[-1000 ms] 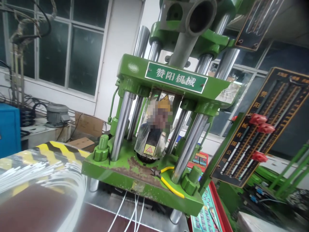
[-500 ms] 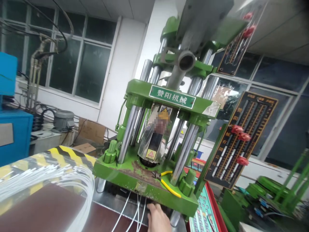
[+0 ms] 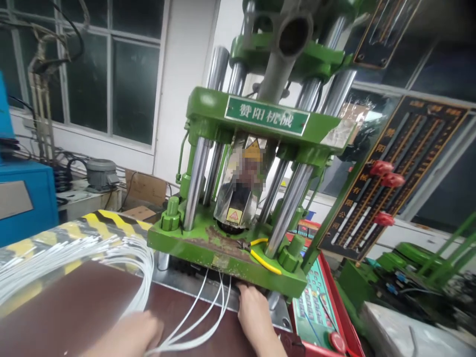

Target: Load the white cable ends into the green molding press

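White cables (image 3: 193,322), left hand (image 3: 130,334) newly arrived

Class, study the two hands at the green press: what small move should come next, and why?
Probably draw the white cables gently back toward the body. Their far ends run under the green press plate, the right hand is reaching in at that edge, and the left hand rests on the near ends of the cables.
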Motion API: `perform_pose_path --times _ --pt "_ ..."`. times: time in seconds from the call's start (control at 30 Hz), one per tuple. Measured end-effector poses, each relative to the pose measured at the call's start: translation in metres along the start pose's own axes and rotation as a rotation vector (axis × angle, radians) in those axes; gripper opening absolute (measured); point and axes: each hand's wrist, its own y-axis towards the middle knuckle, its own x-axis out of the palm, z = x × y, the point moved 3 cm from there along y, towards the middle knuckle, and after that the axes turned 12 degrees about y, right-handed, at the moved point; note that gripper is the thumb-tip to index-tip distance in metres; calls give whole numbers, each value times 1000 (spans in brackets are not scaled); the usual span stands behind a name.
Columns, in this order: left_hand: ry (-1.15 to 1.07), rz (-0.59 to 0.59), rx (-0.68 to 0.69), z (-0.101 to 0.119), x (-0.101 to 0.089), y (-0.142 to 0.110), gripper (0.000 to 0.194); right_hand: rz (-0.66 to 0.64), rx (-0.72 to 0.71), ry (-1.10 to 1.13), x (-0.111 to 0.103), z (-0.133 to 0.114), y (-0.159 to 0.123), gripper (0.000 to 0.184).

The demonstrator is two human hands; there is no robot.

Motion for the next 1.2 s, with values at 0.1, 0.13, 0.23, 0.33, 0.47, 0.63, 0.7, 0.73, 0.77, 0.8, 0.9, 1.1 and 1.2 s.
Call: perform_pose_path --times 0.1,0.13,0.23,0.33,0.47,0.63,0.7,0.73,0.77,0.8,0.9,1.1,1.2 --pt "84 16 -6 -14 -12 11 13 1 27 20 -16 -2 -14 37" --pt "107 26 -5 -20 -16 16 14 -6 19 33 -22 -3 -22 31" --pt "155 55 -60 -41 -24 33 19 -127 -76 149 -37 -8 -52 14" --pt "177 100 -148 -56 -25 44 24 -304 -144 320 -44 -8 -82 4" --pt "175 112 -183 -55 -17 46 22 -427 -119 319 -42 -2 -95 6" --pt "89 138 -161 -39 -22 25 15 -506 -107 290 -37 -2 -89 14" --pt "24 150 -115 -31 -30 8 18 -522 -102 295 -34 0 -88 16" --pt "-13 143 -82 -27 -34 -1 18 -529 -103 297 -33 2 -88 17" --pt "-52 122 -45 -23 -38 -12 18 -535 -103 298 -31 3 -88 17" --pt "-93 92 -7 -20 -41 -22 17 -532 -102 296 -29 4 -88 18" --pt "-200 -21 84 -14 -43 -51 20 -507 -98 280 -27 3 -87 20" --pt "-335 -177 55 -23 -29 -67 22 -463 -65 348 -38 -10 -85 16" --pt "-365 -223 47 -27 -22 -63 15 -408 -61 356 -44 -8 -89 20"
